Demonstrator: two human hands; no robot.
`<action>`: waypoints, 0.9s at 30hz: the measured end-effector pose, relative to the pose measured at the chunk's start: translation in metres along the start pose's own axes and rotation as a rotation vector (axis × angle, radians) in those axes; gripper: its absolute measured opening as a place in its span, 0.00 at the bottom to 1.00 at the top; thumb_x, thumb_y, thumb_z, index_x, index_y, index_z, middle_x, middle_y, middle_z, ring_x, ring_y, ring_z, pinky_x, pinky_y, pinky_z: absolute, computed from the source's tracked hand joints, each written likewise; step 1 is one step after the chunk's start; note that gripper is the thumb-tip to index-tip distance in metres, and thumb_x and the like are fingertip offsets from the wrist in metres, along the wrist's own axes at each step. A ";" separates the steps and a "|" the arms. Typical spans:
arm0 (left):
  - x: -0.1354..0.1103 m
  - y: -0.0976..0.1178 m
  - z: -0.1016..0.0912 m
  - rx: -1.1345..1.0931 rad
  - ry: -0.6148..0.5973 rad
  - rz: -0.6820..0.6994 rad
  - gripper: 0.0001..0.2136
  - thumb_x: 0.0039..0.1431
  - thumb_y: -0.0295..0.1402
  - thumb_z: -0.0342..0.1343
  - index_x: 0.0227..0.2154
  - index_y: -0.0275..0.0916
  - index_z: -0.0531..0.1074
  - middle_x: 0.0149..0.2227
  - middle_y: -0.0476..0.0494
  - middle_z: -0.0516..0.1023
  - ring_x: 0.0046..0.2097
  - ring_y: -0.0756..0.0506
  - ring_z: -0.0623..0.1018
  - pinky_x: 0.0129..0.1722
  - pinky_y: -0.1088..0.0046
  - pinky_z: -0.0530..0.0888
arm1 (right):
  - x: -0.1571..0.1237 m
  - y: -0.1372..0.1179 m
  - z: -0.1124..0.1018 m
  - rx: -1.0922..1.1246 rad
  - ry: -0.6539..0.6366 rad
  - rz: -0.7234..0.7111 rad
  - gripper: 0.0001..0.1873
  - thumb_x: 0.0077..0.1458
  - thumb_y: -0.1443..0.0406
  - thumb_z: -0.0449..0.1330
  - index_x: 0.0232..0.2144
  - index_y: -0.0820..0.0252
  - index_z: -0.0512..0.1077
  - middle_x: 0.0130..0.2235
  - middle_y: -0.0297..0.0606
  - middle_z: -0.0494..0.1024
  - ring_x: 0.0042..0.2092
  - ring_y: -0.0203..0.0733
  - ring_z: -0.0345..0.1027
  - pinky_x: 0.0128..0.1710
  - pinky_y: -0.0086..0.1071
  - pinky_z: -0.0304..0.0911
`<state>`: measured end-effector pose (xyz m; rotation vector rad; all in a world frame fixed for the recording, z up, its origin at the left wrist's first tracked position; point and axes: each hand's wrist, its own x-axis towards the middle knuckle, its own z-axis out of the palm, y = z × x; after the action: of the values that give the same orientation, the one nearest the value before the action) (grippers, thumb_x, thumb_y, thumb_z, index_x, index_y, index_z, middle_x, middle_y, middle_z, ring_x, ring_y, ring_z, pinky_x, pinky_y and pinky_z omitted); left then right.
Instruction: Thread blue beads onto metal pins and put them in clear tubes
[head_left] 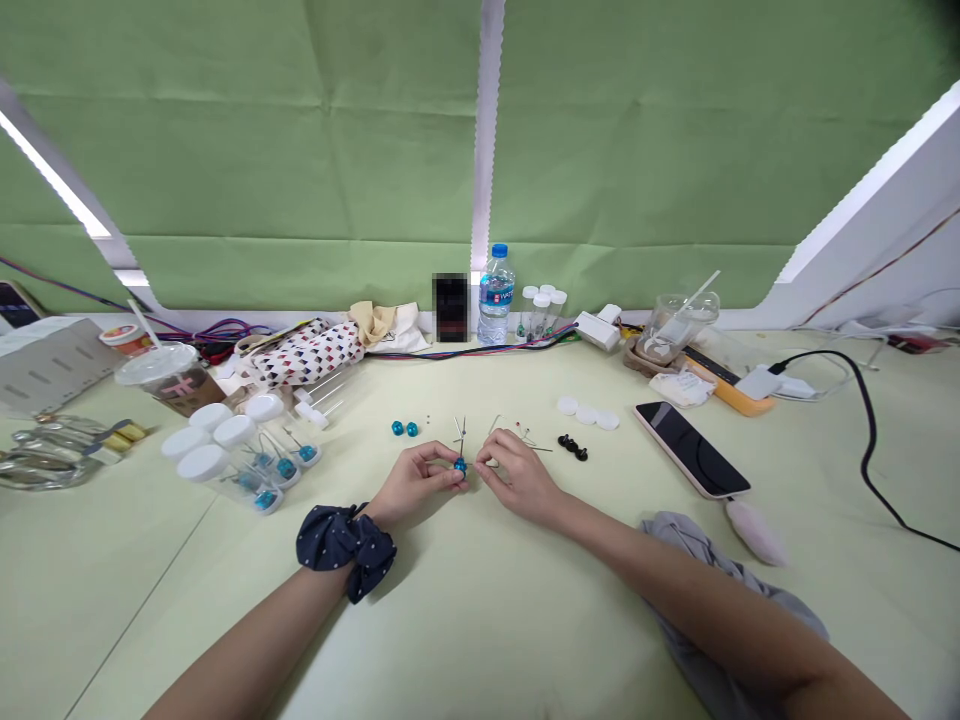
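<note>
Between the thumb and fingers of my left hand [421, 480] is a small shiny blue ball piece [460, 467], with a thin upright metal stem [463, 435] rising from it. My right hand [517, 474] is just to the right, its thumb and fingertips pinched together. Whatever is in that pinch is too small to make out. Two loose blue balls [405, 429] lie beyond my left hand. Several thin wire-like pieces [526, 436] lie past my right hand, with small black parts [573, 447] and white discs [588, 411] to their right.
Clear vials with white caps [235, 432] and blue pieces inside lie at the left, near a drink cup [171, 378]. A water bottle [496, 300] and more vials [541, 312] stand at the back. A phone [691, 449] lies right, beyond a grey cloth [690, 545] under my right arm.
</note>
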<state>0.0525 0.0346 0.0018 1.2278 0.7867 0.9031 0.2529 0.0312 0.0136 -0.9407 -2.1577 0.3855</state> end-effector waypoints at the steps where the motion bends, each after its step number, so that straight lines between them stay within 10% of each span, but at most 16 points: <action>1: 0.000 0.000 0.000 0.002 -0.002 -0.001 0.13 0.47 0.33 0.63 0.34 0.33 0.69 0.27 0.42 0.79 0.33 0.45 0.79 0.37 0.67 0.72 | 0.000 0.000 0.000 0.001 0.004 0.001 0.06 0.57 0.66 0.51 0.30 0.58 0.66 0.32 0.39 0.66 0.36 0.40 0.60 0.34 0.33 0.58; 27: 0.000 0.005 0.003 0.016 0.000 -0.024 0.12 0.48 0.32 0.63 0.33 0.32 0.68 0.27 0.42 0.80 0.32 0.46 0.79 0.37 0.68 0.73 | 0.000 0.000 0.000 -0.009 -0.036 -0.013 0.08 0.59 0.67 0.49 0.29 0.59 0.65 0.31 0.38 0.66 0.35 0.39 0.59 0.34 0.33 0.58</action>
<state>0.0542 0.0341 0.0067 1.2302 0.8088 0.8784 0.2525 0.0312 0.0136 -0.9312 -2.1989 0.3896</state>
